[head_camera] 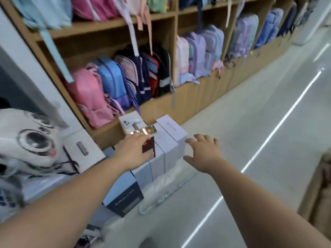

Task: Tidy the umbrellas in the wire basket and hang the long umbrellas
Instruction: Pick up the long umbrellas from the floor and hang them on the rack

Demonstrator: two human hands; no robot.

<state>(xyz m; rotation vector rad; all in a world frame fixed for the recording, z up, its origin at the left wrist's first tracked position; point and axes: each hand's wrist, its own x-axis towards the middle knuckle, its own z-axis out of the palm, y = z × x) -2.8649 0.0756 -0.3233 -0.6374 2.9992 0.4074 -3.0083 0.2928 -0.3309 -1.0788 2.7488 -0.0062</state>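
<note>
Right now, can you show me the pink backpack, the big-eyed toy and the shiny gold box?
pink backpack (87, 93): head view, its front panel.
big-eyed toy (35, 140): head view, its big dark eye.
shiny gold box (147, 130): head view, its gold top.

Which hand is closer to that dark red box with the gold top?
Left. The left hand touches the dark red box; the right hand hovers apart, to its right.

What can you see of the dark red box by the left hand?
The dark red box is a carton, maroon-sided with a shiny gold top, standing upright in the row of white boxes before the backpack shelf. The left hand spans it, fingers at top, thumb low; grip unclear.
</note>
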